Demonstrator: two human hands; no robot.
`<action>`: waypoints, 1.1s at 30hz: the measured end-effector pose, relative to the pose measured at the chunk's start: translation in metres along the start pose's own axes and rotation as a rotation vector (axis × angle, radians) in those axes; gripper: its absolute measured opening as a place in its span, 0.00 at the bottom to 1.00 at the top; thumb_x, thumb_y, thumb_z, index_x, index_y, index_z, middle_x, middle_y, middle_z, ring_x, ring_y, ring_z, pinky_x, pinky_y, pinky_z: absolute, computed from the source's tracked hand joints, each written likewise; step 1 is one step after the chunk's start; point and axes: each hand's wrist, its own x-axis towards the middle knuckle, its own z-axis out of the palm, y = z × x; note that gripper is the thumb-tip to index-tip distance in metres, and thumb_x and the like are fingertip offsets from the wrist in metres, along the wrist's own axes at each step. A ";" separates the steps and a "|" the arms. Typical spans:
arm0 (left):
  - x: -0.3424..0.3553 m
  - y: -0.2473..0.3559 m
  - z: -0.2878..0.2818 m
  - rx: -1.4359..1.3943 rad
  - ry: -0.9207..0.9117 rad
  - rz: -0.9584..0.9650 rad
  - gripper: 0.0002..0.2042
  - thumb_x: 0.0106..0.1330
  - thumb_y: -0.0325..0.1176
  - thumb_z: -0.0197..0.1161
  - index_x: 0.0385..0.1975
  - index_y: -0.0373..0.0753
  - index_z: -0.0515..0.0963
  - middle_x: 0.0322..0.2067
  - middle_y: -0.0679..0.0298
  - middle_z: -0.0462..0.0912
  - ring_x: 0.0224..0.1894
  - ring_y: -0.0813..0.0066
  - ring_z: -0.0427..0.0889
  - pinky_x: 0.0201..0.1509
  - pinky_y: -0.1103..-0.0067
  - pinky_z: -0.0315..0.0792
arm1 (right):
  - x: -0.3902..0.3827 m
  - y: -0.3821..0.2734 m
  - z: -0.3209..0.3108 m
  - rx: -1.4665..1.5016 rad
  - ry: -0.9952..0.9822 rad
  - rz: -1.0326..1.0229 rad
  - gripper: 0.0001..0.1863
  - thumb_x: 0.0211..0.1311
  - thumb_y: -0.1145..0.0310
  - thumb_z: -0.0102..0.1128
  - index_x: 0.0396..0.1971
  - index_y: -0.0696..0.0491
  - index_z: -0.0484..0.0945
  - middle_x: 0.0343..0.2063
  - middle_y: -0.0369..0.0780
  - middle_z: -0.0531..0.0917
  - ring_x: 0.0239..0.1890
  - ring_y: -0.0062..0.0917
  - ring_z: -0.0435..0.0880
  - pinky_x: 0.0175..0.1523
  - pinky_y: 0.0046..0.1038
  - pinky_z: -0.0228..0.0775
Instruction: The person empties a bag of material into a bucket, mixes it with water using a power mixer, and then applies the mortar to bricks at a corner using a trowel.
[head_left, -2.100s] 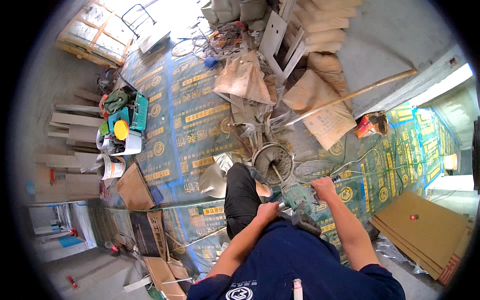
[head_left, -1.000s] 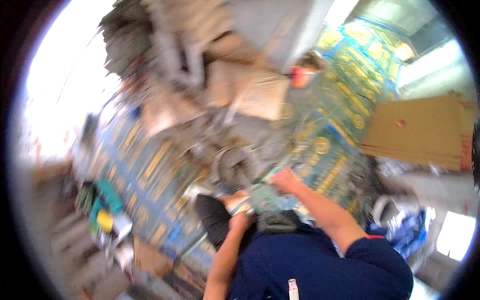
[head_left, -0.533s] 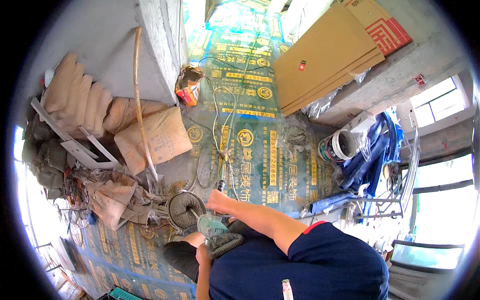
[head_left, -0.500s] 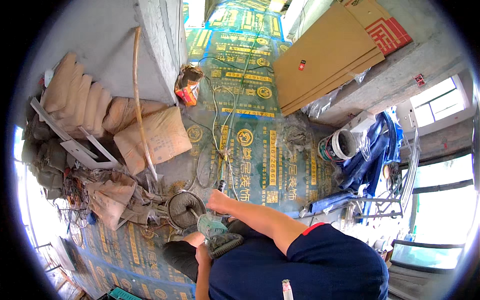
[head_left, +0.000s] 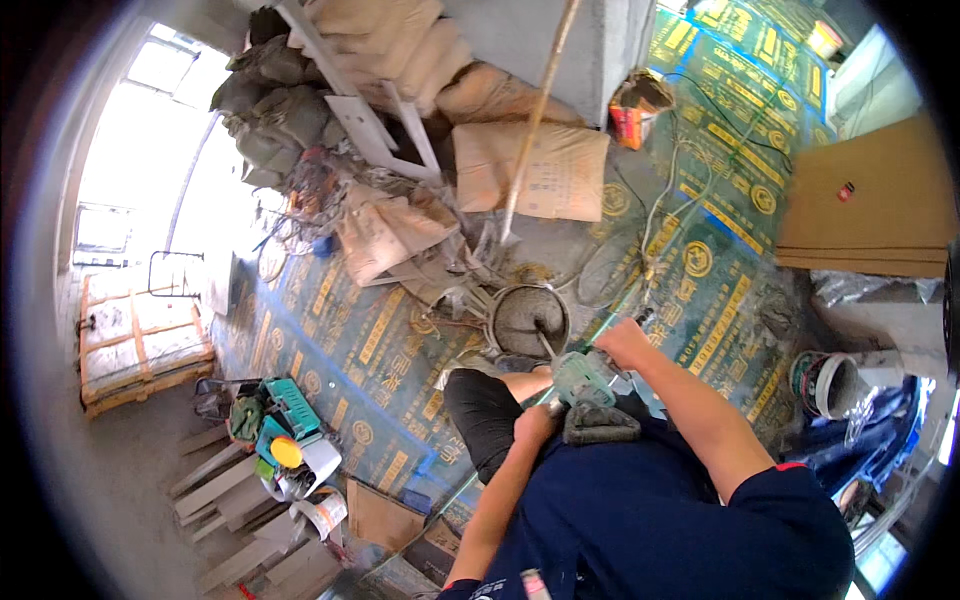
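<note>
My left hand (head_left: 535, 423) is closed round the near handle of a pale green power mixer (head_left: 585, 379), and my right hand (head_left: 622, 341) grips the handle on its other side. The mixer's shaft runs into a round bucket (head_left: 511, 321) of grey, wet-looking mortar, its paddle hidden in the mix. A thick dark grey part of the tool lies against my dark shirt. My left knee is bent beside the bucket, and my foot shows just below it.
Paper sacks (head_left: 530, 170) and a long-handled shovel (head_left: 540, 115) lie beyond the bucket. Cables cross the printed floor sheeting (head_left: 730, 310). Tool crates (head_left: 290, 405) and boards stand at left, with a wooden crate (head_left: 140, 335); cardboard sheets (head_left: 860, 200) and another bucket (head_left: 835, 385) are at right.
The view has swung back leftward since half a second ago, so the mortar bucket sits further right and the left-hand crates show again. Both hands remain on the mixer.
</note>
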 end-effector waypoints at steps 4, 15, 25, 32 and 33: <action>-0.008 0.000 0.008 -0.053 0.024 0.020 0.18 0.61 0.49 0.57 0.35 0.39 0.82 0.34 0.49 0.84 0.38 0.51 0.84 0.41 0.61 0.76 | 0.005 -0.001 -0.009 -0.072 -0.033 -0.056 0.06 0.42 0.68 0.63 0.24 0.44 0.78 0.24 0.35 0.83 0.34 0.31 0.84 0.36 0.36 0.64; -0.020 -0.008 0.023 -0.197 0.147 0.018 0.24 0.60 0.54 0.59 0.30 0.35 0.83 0.30 0.45 0.83 0.35 0.46 0.83 0.40 0.58 0.75 | 0.017 -0.013 -0.018 -0.194 -0.099 -0.132 0.08 0.46 0.67 0.61 0.30 0.43 0.79 0.28 0.34 0.84 0.35 0.29 0.83 0.39 0.35 0.64; -0.023 -0.008 0.033 -0.196 0.167 0.010 0.21 0.61 0.50 0.60 0.29 0.34 0.82 0.29 0.44 0.82 0.36 0.47 0.83 0.39 0.59 0.75 | 0.019 -0.011 -0.012 -0.161 -0.029 -0.173 0.06 0.43 0.68 0.62 0.26 0.43 0.78 0.27 0.34 0.83 0.35 0.30 0.83 0.40 0.36 0.66; -0.025 -0.002 0.029 -0.175 0.159 -0.002 0.19 0.61 0.49 0.60 0.32 0.36 0.81 0.30 0.48 0.83 0.34 0.49 0.83 0.38 0.60 0.75 | 0.022 -0.009 -0.021 -0.178 -0.037 -0.188 0.06 0.45 0.69 0.60 0.26 0.42 0.79 0.28 0.33 0.83 0.36 0.28 0.83 0.40 0.35 0.66; -0.024 0.001 0.029 -0.177 0.179 0.000 0.18 0.61 0.49 0.60 0.33 0.37 0.81 0.30 0.49 0.83 0.34 0.50 0.83 0.37 0.61 0.76 | 0.024 -0.006 -0.024 -0.204 -0.049 -0.194 0.06 0.45 0.69 0.60 0.26 0.42 0.79 0.27 0.34 0.83 0.35 0.28 0.83 0.40 0.35 0.65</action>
